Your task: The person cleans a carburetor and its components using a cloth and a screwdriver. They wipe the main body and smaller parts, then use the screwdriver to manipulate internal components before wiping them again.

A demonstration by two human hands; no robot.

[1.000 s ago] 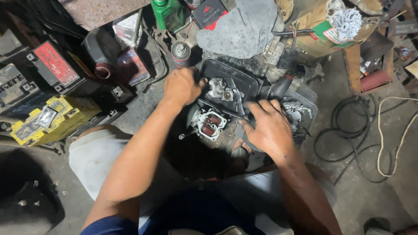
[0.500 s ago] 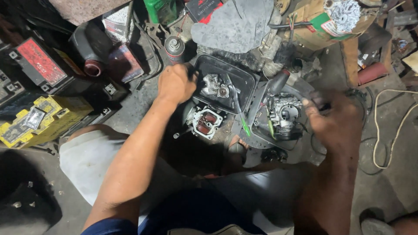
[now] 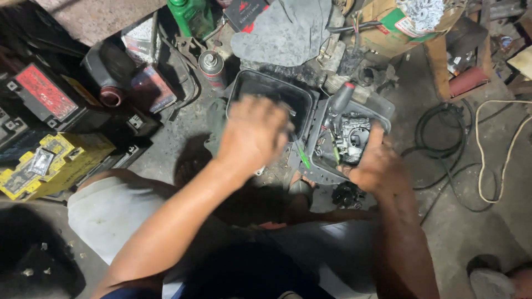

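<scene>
At frame centre, the left hand (image 3: 252,133) hangs blurred over the black rectangular plastic tray (image 3: 244,84); its grip cannot be told. The right hand (image 3: 377,166) lies with fingers on the grey metal carburettor (image 3: 352,136) in the neighbouring tray. A slip could scatter small parts onto the floor.

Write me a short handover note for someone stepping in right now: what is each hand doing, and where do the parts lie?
Left hand: blurred, over the empty black tray; whether it grips anything cannot be told.
Right hand: resting on the near rim of the grey tray, beside the metal engine part.
Done: the engine part lies in the grey tray, with a red-tipped tool beside it.
Left: I cannot tell; the black tray holds nothing.
</scene>
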